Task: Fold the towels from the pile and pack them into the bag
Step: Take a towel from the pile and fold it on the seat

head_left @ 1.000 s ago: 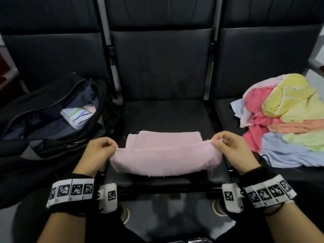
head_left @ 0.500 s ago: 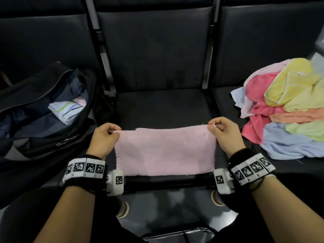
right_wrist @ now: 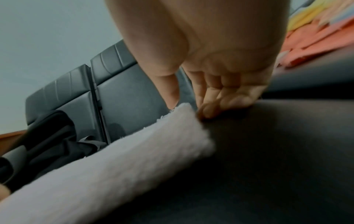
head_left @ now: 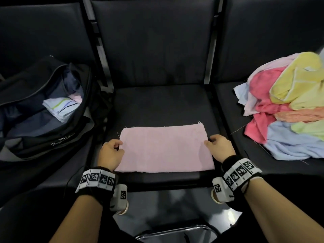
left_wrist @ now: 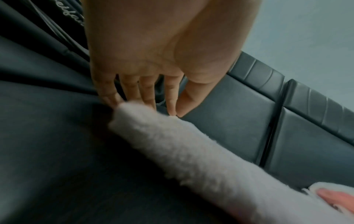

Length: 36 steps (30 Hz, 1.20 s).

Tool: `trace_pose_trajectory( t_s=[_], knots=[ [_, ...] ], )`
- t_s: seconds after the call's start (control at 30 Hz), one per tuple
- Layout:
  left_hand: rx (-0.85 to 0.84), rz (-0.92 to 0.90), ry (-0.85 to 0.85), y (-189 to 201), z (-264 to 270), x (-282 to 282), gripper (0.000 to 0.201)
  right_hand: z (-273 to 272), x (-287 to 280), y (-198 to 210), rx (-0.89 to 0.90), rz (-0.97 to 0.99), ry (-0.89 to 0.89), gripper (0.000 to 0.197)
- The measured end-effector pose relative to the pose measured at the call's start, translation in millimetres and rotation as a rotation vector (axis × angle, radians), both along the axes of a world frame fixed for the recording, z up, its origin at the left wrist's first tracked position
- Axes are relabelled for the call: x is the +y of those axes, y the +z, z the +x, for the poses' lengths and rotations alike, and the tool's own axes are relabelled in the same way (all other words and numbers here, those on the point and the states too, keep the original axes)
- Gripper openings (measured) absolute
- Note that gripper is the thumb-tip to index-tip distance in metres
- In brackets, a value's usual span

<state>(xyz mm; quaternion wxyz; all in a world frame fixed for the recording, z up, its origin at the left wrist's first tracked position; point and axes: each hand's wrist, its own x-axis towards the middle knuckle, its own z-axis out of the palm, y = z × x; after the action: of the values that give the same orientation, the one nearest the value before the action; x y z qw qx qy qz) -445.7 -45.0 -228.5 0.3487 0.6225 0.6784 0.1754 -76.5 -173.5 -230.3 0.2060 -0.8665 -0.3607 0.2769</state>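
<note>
Pink towel point(head_left: 164, 149), folded flat on the centre seat point(head_left: 163, 102); left hand point(head_left: 110, 152) and right hand point(head_left: 219, 148) pinch its side edges. 1 striped towel point(head_left: 60, 106) lies packed in the bag point(head_left: 31, 137) at 9 o'clock; the pile point(head_left: 289, 111) at 3 o'clock awaits folding.

Head view: taken from above and behind both forearms, angled forward and down onto a row of dark seats point(head_left: 161, 106); wide field, bag point(head_left: 43, 109) at left, towel pile point(head_left: 287, 109) at right. Left wrist view: set very low and close, directed along the left hand point(left_wrist: 153, 63) toward the seat backs. Right wrist view: likewise low and close, along the right hand point(right_wrist: 216, 63). The pink towel point(head_left: 164, 149) on the middle seat is shared by all three views.
</note>
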Motion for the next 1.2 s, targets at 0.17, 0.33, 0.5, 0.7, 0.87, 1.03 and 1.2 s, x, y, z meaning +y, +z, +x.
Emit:
trace_pose_trajectory(
  t_s=[0.17, 0.33, 0.5, 0.7, 0.87, 1.03, 1.2],
  knots=[
    [0.04, 0.04, -0.076, 2.9, -1.5, -9.1, 0.029, -9.0, 6.9, 0.3, 0.05, -0.032, -0.011, 0.034],
    [0.057, 0.004, -0.168, 9.7, 4.5, -15.1, 0.03, -4.3, 3.9, 9.0, 0.279, 0.148, -0.096, 0.039],
    [0.018, -0.097, -0.302, 15.2, 21.1, -25.7, 0.031, 15.4, 0.9, 41.0, 0.414, 0.192, -0.27, 0.016],
    [-0.089, 0.013, -0.217, 33.9, 37.4, -29.9, 0.025, -30.9, 11.7, 86.4, 0.691, 0.302, -0.105, 0.021],
    [-0.515, -0.191, -0.052, 47.1, 46.1, -37.5, 0.015, -110.0, 34.8, 96.3, 0.581, 0.297, 0.148, 0.03],
    [-0.695, -0.375, 0.109, 42.5, 43.9, -41.6, 0.017, -165.0, 41.4, 76.1, 0.64, 0.163, 0.34, 0.044],
    [-0.611, -0.288, 0.024, 30.8, 42.3, -44.0, 0.047, -150.7, 27.0, 57.6, 0.601, 0.149, 0.345, 0.044]
  ],
)
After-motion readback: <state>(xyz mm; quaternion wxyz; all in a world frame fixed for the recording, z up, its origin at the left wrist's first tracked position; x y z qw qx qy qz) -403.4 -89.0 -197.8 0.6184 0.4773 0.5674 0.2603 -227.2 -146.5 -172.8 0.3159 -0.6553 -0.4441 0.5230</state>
